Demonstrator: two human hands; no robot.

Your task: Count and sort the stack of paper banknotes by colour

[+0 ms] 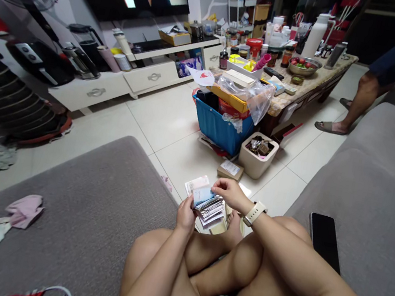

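Out in front of my crossed legs, my left hand [186,214] is closed on the left side of a thick stack of cards or papers [210,212], its edges fanned toward me. A light blue card [203,196] lies at the top of the stack, and a pale pinkish one [195,183] sticks out beyond it. With thumb and fingers together, my right hand [227,192] pinches the blue card's upper right corner. A pale watch [255,213] is on my right wrist. Printing on the cards is too small to read.
A small cardboard box [230,170], a cream bin [255,164] of odds and ends and a loaded blue storage box [218,127] stand on the floor ahead. A phone [324,242] lies on the sofa at my right. Beyond the cluttered table [340,73], a person's leg [365,95] shows.
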